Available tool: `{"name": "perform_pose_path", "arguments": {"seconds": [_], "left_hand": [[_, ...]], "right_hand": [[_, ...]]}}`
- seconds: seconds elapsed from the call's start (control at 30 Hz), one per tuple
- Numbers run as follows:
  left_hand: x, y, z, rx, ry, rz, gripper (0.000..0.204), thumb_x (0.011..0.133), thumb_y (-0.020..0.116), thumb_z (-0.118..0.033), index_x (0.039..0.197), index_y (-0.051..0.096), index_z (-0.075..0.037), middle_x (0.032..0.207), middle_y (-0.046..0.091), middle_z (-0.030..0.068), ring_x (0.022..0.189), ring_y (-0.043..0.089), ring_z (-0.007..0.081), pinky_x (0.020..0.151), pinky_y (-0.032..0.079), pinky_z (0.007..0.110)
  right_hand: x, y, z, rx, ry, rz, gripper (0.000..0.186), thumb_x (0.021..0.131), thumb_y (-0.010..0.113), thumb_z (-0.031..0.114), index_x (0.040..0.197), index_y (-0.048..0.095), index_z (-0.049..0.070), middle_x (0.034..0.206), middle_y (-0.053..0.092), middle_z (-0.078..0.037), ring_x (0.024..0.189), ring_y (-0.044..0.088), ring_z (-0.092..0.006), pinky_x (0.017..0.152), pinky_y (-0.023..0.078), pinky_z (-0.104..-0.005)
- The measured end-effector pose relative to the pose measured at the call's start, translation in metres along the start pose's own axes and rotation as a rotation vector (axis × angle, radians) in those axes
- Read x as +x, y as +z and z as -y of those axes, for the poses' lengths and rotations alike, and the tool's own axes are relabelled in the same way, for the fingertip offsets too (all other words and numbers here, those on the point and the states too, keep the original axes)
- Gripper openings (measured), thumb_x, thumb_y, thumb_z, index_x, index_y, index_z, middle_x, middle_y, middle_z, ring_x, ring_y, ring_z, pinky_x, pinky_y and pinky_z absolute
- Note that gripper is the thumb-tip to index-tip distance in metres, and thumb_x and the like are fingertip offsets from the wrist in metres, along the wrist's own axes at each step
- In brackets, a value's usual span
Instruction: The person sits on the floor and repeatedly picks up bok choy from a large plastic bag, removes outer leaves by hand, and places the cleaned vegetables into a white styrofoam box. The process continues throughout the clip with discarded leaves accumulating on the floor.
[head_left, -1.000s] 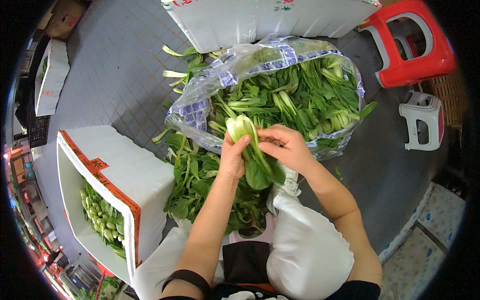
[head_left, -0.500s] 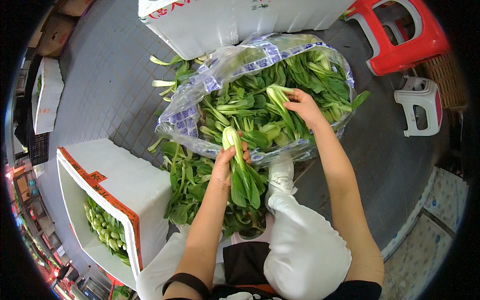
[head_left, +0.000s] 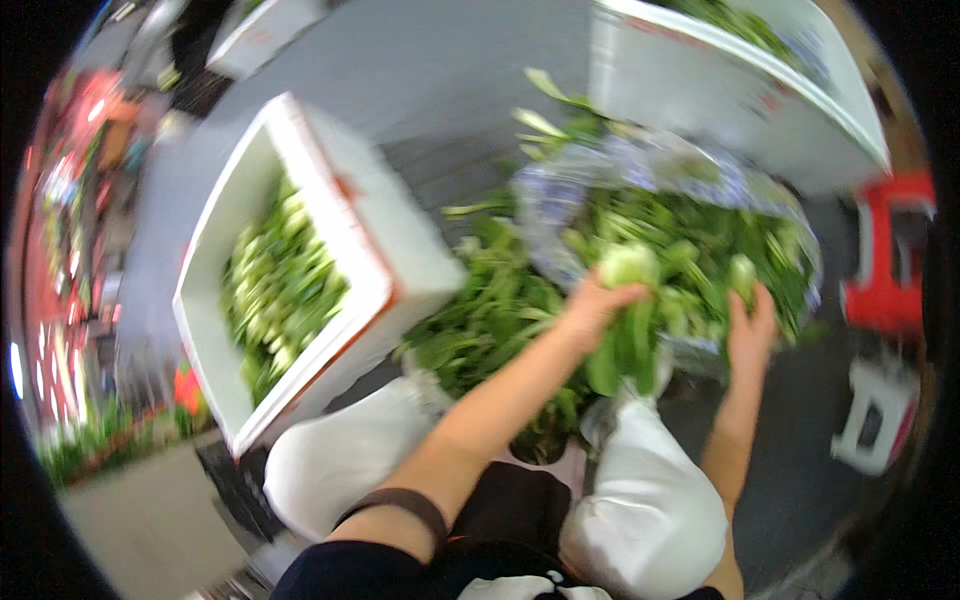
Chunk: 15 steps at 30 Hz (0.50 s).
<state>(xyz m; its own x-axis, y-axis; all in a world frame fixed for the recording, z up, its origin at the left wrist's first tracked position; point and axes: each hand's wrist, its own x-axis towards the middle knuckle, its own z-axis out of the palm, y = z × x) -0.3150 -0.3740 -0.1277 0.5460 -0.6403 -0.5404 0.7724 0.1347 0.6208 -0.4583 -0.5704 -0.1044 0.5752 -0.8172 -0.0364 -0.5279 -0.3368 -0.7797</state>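
No legible text or signs

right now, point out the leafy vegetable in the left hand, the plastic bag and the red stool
Leafy vegetable (head_left: 628,265) in the left hand (head_left: 594,305): head view, on its pale base.
Plastic bag (head_left: 550,212): head view, on its left rim.
Red stool (head_left: 886,306): head view, on its lower part.

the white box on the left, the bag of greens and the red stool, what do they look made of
The white box looks like matte foam, going by its thick, pale walls. The bag seems thin, translucent plastic film: its printed rim is crumpled. The red stool is probably moulded plastic, from its cut-out opening; blur hides the finish.
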Motion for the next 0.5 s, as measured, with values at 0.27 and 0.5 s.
{"name": "perform_pose_path", "arguments": {"seconds": [0.27, 0.5], "left_hand": [[-0.057, 0.068, -0.048, -0.181, 0.37, 0.056, 0.06, 0.081, 0.066, -0.016, 0.129, 0.032, -0.004, 0.116, 0.049, 0.0078, 0.106, 0.048, 0.0167, 0.09, 0.039, 0.029], [-0.093, 0.104, -0.118, -0.245, 0.732, 0.027, 0.084, 0.068, 0.072, -0.011, 0.133, 0.02, -0.005, 0.12, 0.046, 0.0125, 0.112, 0.046, 0.022, 0.095, 0.037, 0.033]], "right_hand": [[-0.053, 0.013, 0.134, 0.822, -0.089, 0.424, 0.041, 0.096, 0.042, 0.015, 0.132, 0.035, -0.002, 0.131, 0.042, -0.01, 0.12, 0.04, -0.018, 0.102, 0.027, -0.0313], [-0.062, -0.001, 0.249, 0.663, -0.478, 0.654, 0.075, 0.093, 0.025, 0.055, 0.141, 0.014, -0.002, 0.146, 0.02, -0.013, 0.135, 0.019, -0.0241, 0.11, 0.011, -0.0348]]}}
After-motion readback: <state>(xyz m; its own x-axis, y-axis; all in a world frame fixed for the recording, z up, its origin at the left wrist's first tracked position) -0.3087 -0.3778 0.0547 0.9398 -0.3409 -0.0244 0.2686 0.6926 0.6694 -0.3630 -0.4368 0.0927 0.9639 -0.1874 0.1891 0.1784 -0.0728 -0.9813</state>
